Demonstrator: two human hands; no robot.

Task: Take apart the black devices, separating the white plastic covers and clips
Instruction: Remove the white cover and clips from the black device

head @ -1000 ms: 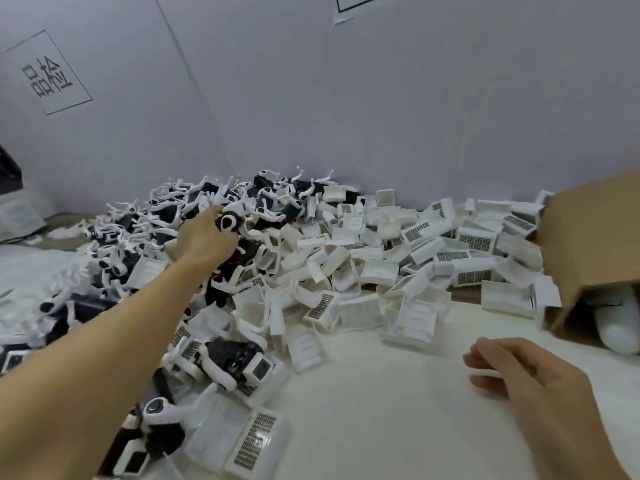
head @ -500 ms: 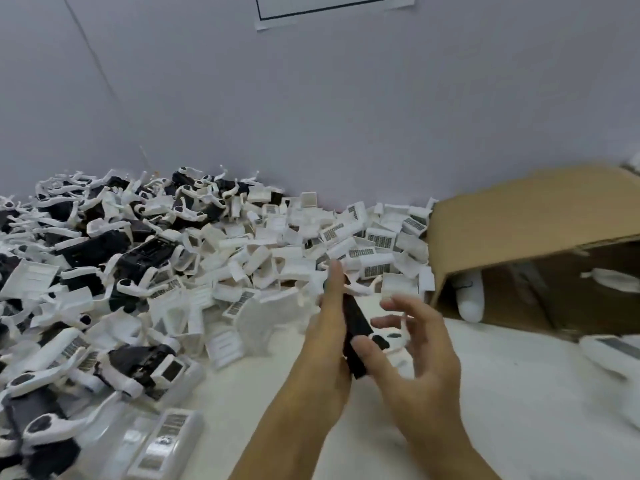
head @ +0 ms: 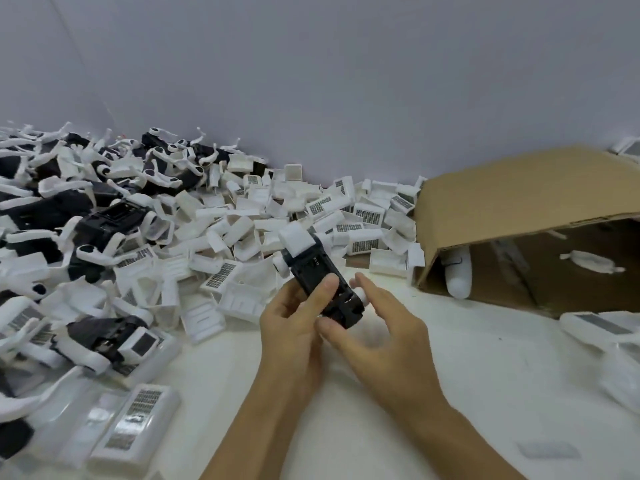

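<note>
Grey wall (head: 346, 81) is backing a white worktop (head: 467, 375), nothing else up there. Biggest mass: the pile of white plastic covers (head: 311, 209) and undone black devices (head: 110, 220) is spreading across the left and centre, against the wall. Next: a cardboard box (head: 519, 202) is lying on its side at right, mouth facing the person, white parts inside.

Both hands are working 1 black device (head: 320, 278) just above the worktop, in front of the pile and left of the box. Left hand (head: 294, 327) is gripping the device's lower half, thumb lying across the black face, fingers wrapped behind. A white cover (head: 294, 242) is sitting on the far end, not yet off. Right hand (head: 377, 337) is resting against the near end, thumb under the bottom corner, index beside a small white clip (head: 363, 295); fingers are loose, not clamped on anything I can confirm.

How I'd do it:
- Left hand is the vice, so keep that thumb flat and off the cover seam.
- Pinch the clip with right thumb and index, pull straight along its axis, no twisting; thin plastic probably snaps.
- Then slide the cover off the far end.
- Drop whites onto the white pile, keep the black body separate.
</note>
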